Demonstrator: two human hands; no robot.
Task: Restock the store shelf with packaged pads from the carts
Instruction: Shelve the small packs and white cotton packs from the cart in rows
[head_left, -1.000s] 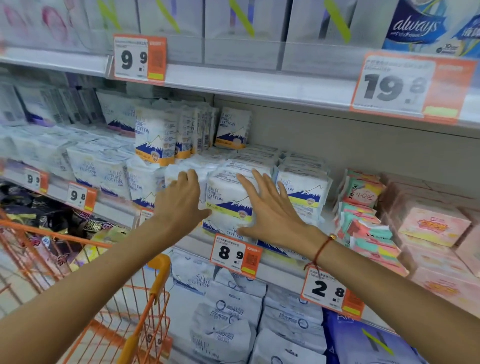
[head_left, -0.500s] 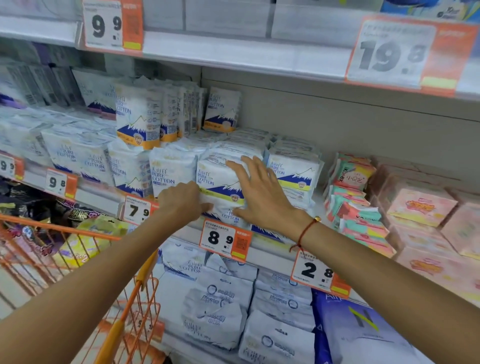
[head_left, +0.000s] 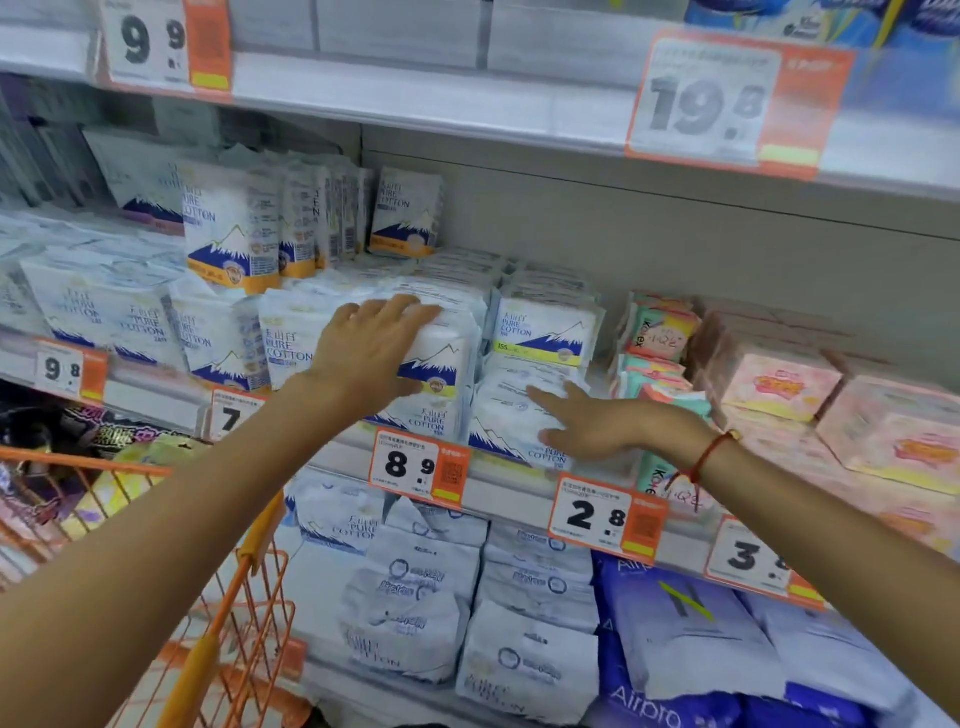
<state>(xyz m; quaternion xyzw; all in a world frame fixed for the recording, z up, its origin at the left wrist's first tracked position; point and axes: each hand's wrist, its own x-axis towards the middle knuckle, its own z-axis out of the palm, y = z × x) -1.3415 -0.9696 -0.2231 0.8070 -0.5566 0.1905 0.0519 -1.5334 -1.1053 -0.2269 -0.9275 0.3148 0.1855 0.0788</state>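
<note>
Left hand (head_left: 371, 348) spread flat over blurred cotton pack (head_left: 441, 364), right hand (head_left: 587, 423) spread on half-hidden lower pack (head_left: 506, 428)

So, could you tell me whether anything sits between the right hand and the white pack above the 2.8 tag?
Nothing visible does. The right hand already rests with straight fingers on the front of that white pack, above the 2.8 tag. The left hand lies on the neighbouring stack, clear of it.
</note>
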